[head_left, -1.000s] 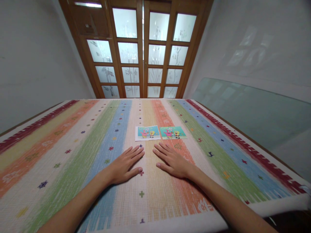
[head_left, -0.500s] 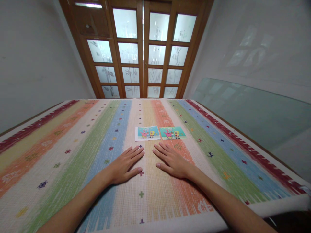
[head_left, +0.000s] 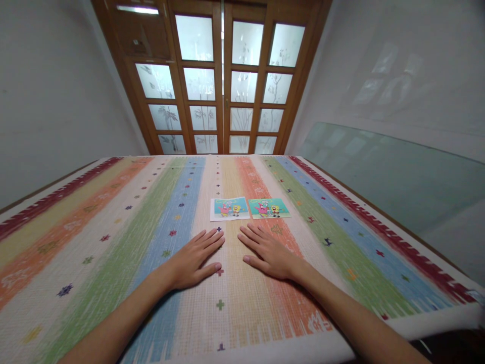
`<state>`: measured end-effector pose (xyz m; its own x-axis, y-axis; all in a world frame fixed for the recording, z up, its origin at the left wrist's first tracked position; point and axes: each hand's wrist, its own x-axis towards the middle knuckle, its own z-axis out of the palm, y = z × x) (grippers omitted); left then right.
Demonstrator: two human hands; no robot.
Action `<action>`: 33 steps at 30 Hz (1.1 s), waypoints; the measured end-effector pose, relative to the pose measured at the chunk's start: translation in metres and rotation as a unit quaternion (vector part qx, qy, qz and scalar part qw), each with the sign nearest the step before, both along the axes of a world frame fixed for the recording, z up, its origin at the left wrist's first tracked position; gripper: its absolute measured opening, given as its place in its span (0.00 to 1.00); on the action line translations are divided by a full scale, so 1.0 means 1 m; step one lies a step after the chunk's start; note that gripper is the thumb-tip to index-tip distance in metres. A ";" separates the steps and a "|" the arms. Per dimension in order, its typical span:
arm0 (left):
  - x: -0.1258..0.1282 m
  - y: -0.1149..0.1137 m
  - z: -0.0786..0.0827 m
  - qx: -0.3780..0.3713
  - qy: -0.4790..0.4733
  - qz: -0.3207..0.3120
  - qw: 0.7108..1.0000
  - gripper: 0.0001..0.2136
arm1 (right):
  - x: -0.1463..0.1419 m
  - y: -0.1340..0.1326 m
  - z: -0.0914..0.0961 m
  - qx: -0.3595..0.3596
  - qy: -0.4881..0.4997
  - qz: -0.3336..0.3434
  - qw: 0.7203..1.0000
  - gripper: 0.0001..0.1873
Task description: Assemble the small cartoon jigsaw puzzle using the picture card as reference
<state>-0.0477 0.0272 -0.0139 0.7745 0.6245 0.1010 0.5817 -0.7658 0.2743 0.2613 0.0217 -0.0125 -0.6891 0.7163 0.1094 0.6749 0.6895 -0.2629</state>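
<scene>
My left hand (head_left: 197, 259) lies flat on the striped tablecloth (head_left: 242, 303), fingers stretched out and holding nothing. Opposite it, my right hand (head_left: 267, 253) also rests flat, palm down, with a gap of cloth between the two. Just beyond the fingertips lie two cartoon pictures side by side. The left cartoon picture (head_left: 229, 208) has a white border and shows a pink and a yellow figure on blue. A similar scene covers the right cartoon picture (head_left: 269, 208), which has a greener tint. Neither hand touches the pictures.
Wooden doors with frosted glass panes (head_left: 204, 83) stand behind the table's far edge. A pale green glass panel (head_left: 379, 172) leans along the right wall. Grey walls rise on both sides, and the table's front edge runs below my forearms.
</scene>
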 end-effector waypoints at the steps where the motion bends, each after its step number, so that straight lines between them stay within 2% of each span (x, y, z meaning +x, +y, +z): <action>1: 0.000 0.000 0.000 -0.001 0.001 0.000 1.000 0.33 | 0.000 0.000 -0.001 0.002 0.003 0.000 1.000 0.35; 18: 0.000 0.001 0.000 -0.005 0.012 0.005 1.000 0.33 | 0.001 0.000 0.000 -0.001 -0.005 -0.001 1.000 0.35; 33: 0.000 0.002 0.000 0.000 -0.016 -0.001 1.000 0.33 | 0.001 0.001 -0.002 0.009 0.007 0.004 1.000 0.34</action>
